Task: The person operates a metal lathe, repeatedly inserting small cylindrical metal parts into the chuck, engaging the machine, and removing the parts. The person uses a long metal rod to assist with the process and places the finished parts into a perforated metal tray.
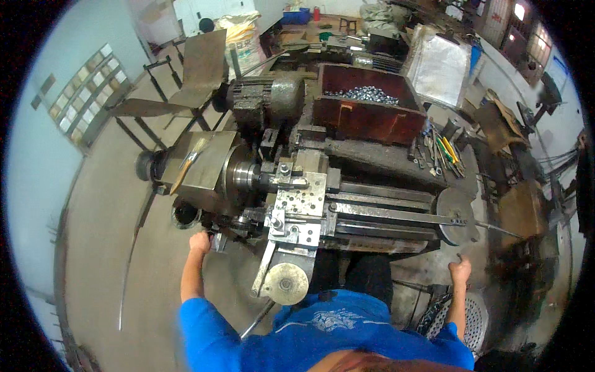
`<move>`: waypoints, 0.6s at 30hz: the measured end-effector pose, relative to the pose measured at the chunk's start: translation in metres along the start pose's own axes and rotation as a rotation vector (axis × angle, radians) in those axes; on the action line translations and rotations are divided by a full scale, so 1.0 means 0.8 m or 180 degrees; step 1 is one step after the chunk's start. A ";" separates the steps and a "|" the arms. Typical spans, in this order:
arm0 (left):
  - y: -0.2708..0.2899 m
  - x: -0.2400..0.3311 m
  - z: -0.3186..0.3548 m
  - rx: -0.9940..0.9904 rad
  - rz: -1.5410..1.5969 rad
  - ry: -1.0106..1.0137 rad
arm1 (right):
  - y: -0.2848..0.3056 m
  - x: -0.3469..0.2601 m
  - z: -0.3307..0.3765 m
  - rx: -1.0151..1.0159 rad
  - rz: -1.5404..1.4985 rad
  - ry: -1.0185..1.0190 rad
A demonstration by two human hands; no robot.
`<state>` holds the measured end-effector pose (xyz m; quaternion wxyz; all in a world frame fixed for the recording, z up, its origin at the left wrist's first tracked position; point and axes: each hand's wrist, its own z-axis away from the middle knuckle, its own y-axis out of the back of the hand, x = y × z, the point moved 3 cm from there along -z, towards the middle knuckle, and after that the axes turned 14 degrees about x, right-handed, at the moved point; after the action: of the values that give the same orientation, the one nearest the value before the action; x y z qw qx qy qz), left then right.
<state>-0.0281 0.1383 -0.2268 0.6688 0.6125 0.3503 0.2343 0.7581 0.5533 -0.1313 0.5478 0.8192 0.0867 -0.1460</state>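
In front of me stands a small metal lathe with a chuck [243, 175] on its left and a drilled tool slide [302, 199] in the middle. My left hand [199, 242] is closed low beside the machine's front left, next to a metal part under the headstock; what it grips is hidden. Out to the right, my right hand [460, 271] is curled closed below the round disc [457, 216] at the bed's end. A small dark tip shows above its fingers, too small to name. A round handwheel [286, 284] with a flat bar beside it sits nearest my body.
A brush [189, 164] lies on the headstock cover. Behind the bed, a dark red box [372, 118] holds many small shiny metal parts, beside a motor [268, 99]. Wrenches and other hand tools [443, 152] lie at right. A long rod [502, 230] sticks out past the disc.
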 end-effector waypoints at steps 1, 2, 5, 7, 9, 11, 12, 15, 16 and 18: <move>-0.001 0.004 0.001 0.0242 0.0113 0.0272 | 0.008 -0.005 0.008 -0.0118 -0.0050 -0.0137; -0.009 0.015 0.008 0.0441 0.0266 0.0540 | 0.000 0.013 0.010 -0.0121 0.0094 0.0083; -0.022 0.057 0.012 0.1193 0.0786 0.2298 | 0.014 0.014 0.020 -0.0100 0.0215 0.0052; -0.034 0.063 0.004 0.1182 0.1194 0.2607 | 0.018 0.017 0.016 0.0043 0.0149 0.0106; -0.065 0.029 0.013 0.1277 0.0888 0.1244 | 0.028 0.017 -0.002 0.0358 0.0211 0.0131; -0.020 0.012 0.017 0.0709 0.0378 -0.0052 | 0.058 -0.014 -0.025 -0.0134 -0.0197 0.0173; -0.014 -0.005 0.014 0.0701 0.0149 -0.0479 | 0.078 -0.050 -0.032 -0.0355 -0.0321 -0.0073; -0.022 -0.011 0.019 0.0689 0.0076 -0.0226 | 0.107 -0.166 -0.056 0.0392 -0.0475 0.0753; -0.022 -0.011 0.027 0.0604 0.0196 -0.0073 | 0.114 -0.212 -0.063 0.0345 -0.0600 0.0842; 0.007 -0.003 0.033 0.0438 0.0392 0.0217 | 0.105 -0.289 -0.069 0.0221 -0.1308 0.1593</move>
<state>-0.0092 0.1198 -0.2204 0.5972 0.6690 0.3497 0.2711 0.5734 0.5763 0.0389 0.4403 0.8132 0.3772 -0.0505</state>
